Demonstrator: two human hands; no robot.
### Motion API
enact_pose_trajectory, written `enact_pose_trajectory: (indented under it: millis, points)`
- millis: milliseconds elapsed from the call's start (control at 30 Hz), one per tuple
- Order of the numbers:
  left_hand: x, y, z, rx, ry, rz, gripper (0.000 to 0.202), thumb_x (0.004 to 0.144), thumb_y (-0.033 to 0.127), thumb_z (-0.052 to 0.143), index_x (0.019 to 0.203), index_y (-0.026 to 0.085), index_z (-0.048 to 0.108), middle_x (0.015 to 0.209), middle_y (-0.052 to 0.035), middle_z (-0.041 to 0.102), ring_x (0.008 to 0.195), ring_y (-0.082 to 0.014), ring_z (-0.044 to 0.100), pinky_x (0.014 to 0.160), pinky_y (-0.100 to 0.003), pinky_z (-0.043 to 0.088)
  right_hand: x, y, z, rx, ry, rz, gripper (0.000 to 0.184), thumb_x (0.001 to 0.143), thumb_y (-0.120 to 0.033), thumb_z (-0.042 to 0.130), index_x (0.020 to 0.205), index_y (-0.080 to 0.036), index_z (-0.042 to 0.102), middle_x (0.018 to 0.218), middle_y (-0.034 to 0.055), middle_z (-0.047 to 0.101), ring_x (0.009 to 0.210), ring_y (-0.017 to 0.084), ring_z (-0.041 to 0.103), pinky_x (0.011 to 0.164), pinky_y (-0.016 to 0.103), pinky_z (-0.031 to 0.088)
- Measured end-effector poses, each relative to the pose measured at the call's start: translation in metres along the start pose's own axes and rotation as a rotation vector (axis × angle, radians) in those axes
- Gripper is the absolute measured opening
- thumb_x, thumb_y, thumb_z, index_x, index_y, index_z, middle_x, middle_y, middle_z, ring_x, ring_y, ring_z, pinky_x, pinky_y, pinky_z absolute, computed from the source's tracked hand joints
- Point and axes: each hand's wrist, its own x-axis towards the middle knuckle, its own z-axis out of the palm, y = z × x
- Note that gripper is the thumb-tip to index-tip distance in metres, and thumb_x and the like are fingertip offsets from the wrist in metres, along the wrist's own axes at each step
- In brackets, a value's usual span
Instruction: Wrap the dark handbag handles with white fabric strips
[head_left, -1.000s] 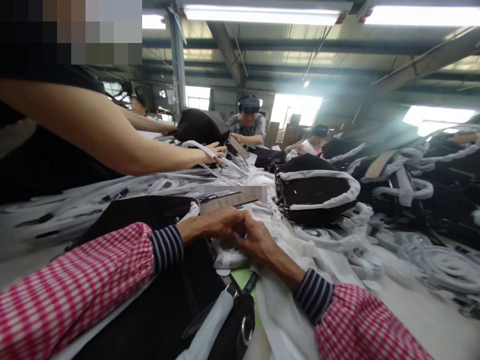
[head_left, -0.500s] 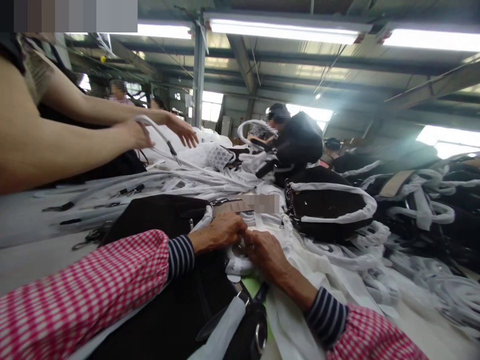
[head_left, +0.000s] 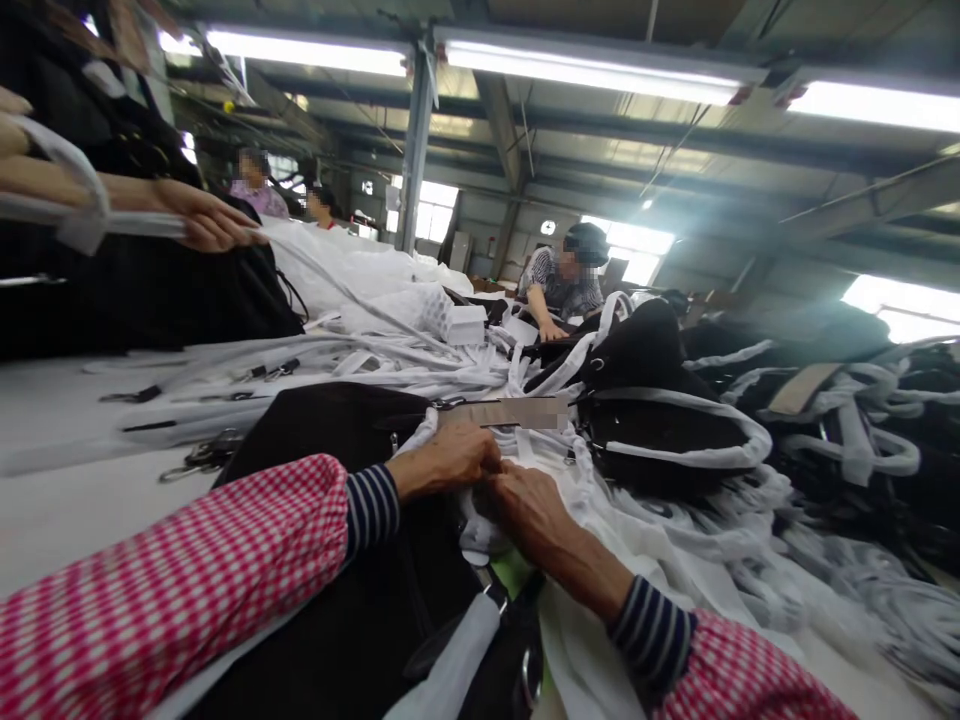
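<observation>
My left hand (head_left: 450, 458) and my right hand (head_left: 529, 505) meet over a black bag (head_left: 337, 560) that lies in front of me. Both have their fingers curled and pinched on white wrapping material (head_left: 480, 520) at the bag's top edge. What exactly sits inside the fingers is hidden. A white-wrapped strap and a metal ring (head_left: 529, 680) of the bag hang near the bottom of the view. Red-checked sleeves with striped cuffs cover both my arms.
Another black bag with white-wrapped handles (head_left: 660, 420) stands just beyond my hands. White straps (head_left: 300, 360) lie across the table (head_left: 60, 500). More wrapped bags (head_left: 847, 420) pile up at right. A co-worker's hand (head_left: 202, 215) pulls a strap at left; another person (head_left: 562, 285) works across.
My hands have stayed together on the bag's top edge. The co-worker at left has pulled the strap back and up. The person opposite has lowered a black bag. The view shifted slightly.
</observation>
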Motion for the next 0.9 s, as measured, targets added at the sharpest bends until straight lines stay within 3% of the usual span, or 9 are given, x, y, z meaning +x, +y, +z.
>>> enact_pose_trajectory:
  millis: [133, 367, 533, 633, 800, 900]
  points:
    - [0.001, -0.004, 0.001, 0.006, -0.012, 0.026, 0.013, 0.072, 0.010, 0.066, 0.072, 0.019, 0.076, 0.073, -0.0049, 0.074, 0.075, -0.0226, 0.068, 0.066, -0.029, 0.042, 0.007, 0.002, -0.002, 0.015, -0.039, 0.019, 0.017, 0.096, -0.015, 0.058, 0.100, -0.015, 0.075, 0.097, 0.0145, 0.076, 0.088, 0.025, 0.071, 0.064, 0.032, 0.035]
    - [-0.004, 0.000, 0.004, 0.016, 0.061, -0.043, 0.021, 0.075, 0.013, 0.066, 0.088, 0.019, 0.081, 0.085, -0.0083, 0.078, 0.091, -0.0286, 0.071, 0.081, -0.034, 0.050, -0.007, 0.008, 0.024, 0.131, 0.172, 0.091, 0.019, 0.093, -0.021, 0.062, 0.110, -0.017, 0.068, 0.104, 0.0121, 0.072, 0.089, 0.023, 0.065, 0.070, 0.031, 0.032]
    - [0.008, 0.016, -0.001, 0.014, 0.081, -0.067, 0.030, 0.070, 0.007, 0.066, 0.092, 0.018, 0.083, 0.090, -0.0108, 0.079, 0.096, -0.0316, 0.072, 0.083, -0.037, 0.052, -0.008, 0.013, 0.032, 0.231, 0.197, 0.133, 0.015, 0.093, -0.021, 0.062, 0.107, -0.016, 0.065, 0.098, 0.0084, 0.070, 0.085, 0.021, 0.060, 0.070, 0.031, 0.028]
    - [0.020, 0.022, -0.004, -0.024, 0.074, -0.064, 0.029, 0.067, 0.004, 0.064, 0.085, 0.016, 0.083, 0.083, -0.0094, 0.077, 0.088, -0.0289, 0.071, 0.078, -0.035, 0.051, -0.007, 0.016, 0.028, 0.282, 0.172, 0.172, 0.011, 0.093, -0.022, 0.061, 0.101, -0.016, 0.065, 0.092, 0.0066, 0.068, 0.080, 0.020, 0.057, 0.067, 0.031, 0.025]
    - [0.022, 0.013, -0.009, -0.177, -0.019, -0.056, 0.019, 0.067, 0.008, 0.065, 0.075, 0.016, 0.080, 0.067, -0.0020, 0.068, 0.071, -0.0198, 0.065, 0.068, -0.026, 0.048, -0.007, 0.018, 0.024, 0.373, 0.176, 0.148, 0.004, 0.088, -0.019, 0.064, 0.092, -0.017, 0.064, 0.083, 0.0025, 0.063, 0.078, 0.018, 0.053, 0.067, 0.030, 0.025]
    - [0.012, -0.001, -0.014, -0.312, -0.133, -0.048, 0.023, 0.069, 0.012, 0.063, 0.085, 0.013, 0.081, 0.072, -0.0026, 0.071, 0.068, -0.0179, 0.066, 0.062, -0.023, 0.049, -0.007, 0.020, 0.026, 0.426, 0.205, 0.126, 0.004, 0.086, -0.015, 0.065, 0.088, -0.018, 0.064, 0.081, 0.0000, 0.060, 0.077, 0.016, 0.050, 0.068, 0.028, 0.025]
